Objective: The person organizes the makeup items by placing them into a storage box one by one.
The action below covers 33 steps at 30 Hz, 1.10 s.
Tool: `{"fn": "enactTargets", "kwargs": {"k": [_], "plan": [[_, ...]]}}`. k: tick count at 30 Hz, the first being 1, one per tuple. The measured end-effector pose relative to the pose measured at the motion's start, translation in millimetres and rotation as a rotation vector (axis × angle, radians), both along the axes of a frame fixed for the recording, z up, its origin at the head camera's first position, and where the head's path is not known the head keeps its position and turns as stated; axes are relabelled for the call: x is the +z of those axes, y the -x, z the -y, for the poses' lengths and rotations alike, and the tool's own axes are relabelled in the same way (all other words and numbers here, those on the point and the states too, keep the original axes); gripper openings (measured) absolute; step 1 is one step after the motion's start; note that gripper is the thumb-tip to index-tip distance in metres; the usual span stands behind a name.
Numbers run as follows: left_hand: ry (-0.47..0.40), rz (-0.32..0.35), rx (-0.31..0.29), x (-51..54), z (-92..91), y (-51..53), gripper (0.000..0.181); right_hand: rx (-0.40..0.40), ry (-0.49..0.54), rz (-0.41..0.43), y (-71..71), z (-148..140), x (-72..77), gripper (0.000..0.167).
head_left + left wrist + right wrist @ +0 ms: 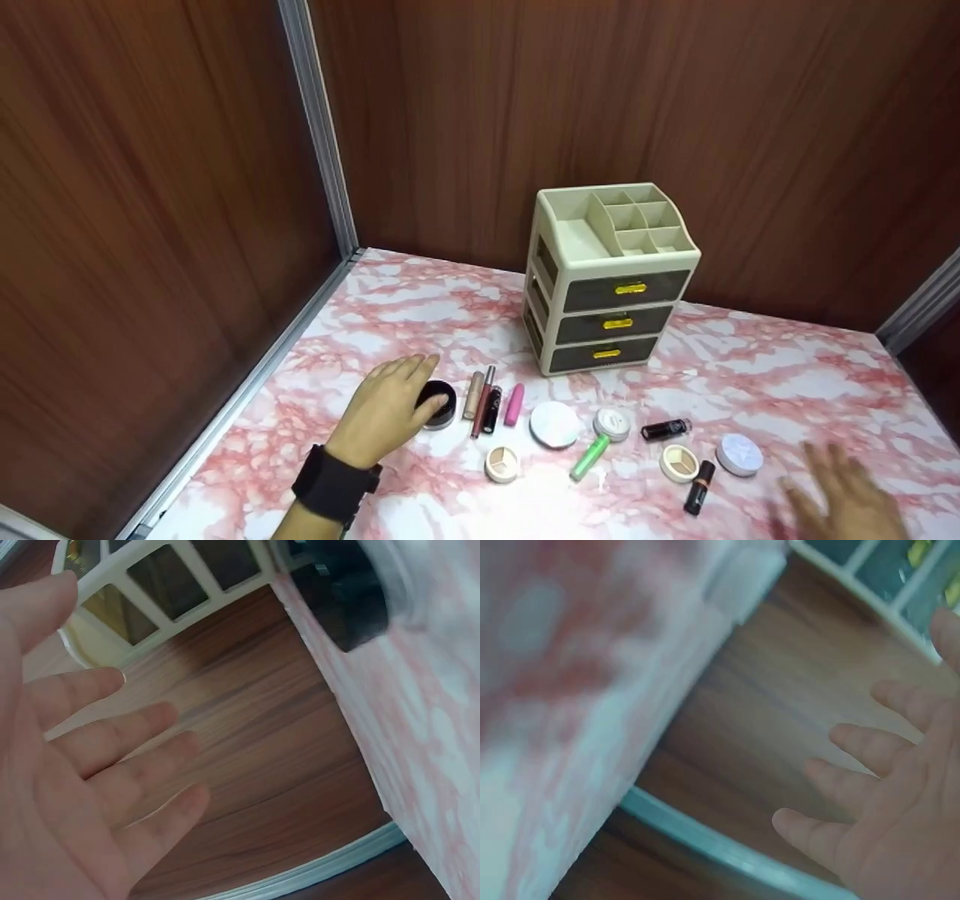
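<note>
My left hand (388,409) is above the table's left part, its fingers extended, beside a round black-lidded jar (442,415) that it partly covers in the head view. In the left wrist view the palm and spread fingers (120,754) hold nothing, and the dark jar (349,596) stands apart from them. My right hand (847,491), slightly blurred at the lower right, has spread fingers and nothing in them. Nearest to it is a pale lavender round compact (739,454). The right wrist view shows the same fingers (855,746) apart and bare.
A cream organizer (600,264) with three dark drawers stands at the back. Between the hands lie lip tubes (482,405), a pink tube (514,405), a white compact (554,425), a clear jar (612,424), a green tube (590,458), palettes (679,463) and black tubes (700,487).
</note>
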<state>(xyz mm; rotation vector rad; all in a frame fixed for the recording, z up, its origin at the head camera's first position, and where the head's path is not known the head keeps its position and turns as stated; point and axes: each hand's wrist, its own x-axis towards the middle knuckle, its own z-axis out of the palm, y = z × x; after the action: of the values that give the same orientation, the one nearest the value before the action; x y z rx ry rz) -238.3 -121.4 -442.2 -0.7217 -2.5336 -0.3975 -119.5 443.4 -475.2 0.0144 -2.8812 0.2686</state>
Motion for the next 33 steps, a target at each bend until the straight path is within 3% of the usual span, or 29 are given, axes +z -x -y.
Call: {"fn": "enactTargets", "kwargs": {"k": [2, 3, 7, 11, 15, 18, 22, 26, 33], "plan": [[-0.039, -0.049, 0.012, 5.1, -2.0, 4.1, 0.061, 0.011, 0.041, -0.094, 2.3, -11.6, 8.8, 0.066], [-0.063, -0.068, 0.023, 8.3, -2.8, 6.2, 0.060, -0.009, 0.114, -0.114, 4.9, -16.0, 15.0, 0.068], [-0.152, -0.124, 0.061, 21.0, -10.1, 21.1, 0.057, -0.040, 0.232, -0.141, 10.7, -26.0, 37.1, 0.066], [-0.222, -0.155, 0.067, 34.2, -25.1, 38.0, 0.055, -0.085, 0.340, -0.198, 22.6, -17.1, 60.7, 0.064], [-0.256, -0.158, 0.045, 45.2, -44.3, 50.1, 0.054, -0.099, 0.467, -0.320, 43.9, 5.6, 75.0, 0.059], [-0.292, -0.136, 0.016, 53.1, -61.5, 56.9, 0.053, -0.107, 0.607, -0.403, 63.0, 24.8, 80.1, 0.051], [-0.389, -0.067, -0.071, 61.7, -92.0, 69.3, 0.049, -0.134, 0.790, -0.476, 87.4, 45.5, 87.5, 0.046], [-0.467, -0.019, -0.125, 61.7, -116.3, 73.9, 0.042, -0.119, 0.836, -0.504, 110.5, 68.1, 87.0, 0.045], [-0.433, -0.111, -0.162, 53.3, -132.7, 81.7, 0.044, -0.011, 0.894, -0.492, 147.4, 101.6, 78.6, 0.047]]}}
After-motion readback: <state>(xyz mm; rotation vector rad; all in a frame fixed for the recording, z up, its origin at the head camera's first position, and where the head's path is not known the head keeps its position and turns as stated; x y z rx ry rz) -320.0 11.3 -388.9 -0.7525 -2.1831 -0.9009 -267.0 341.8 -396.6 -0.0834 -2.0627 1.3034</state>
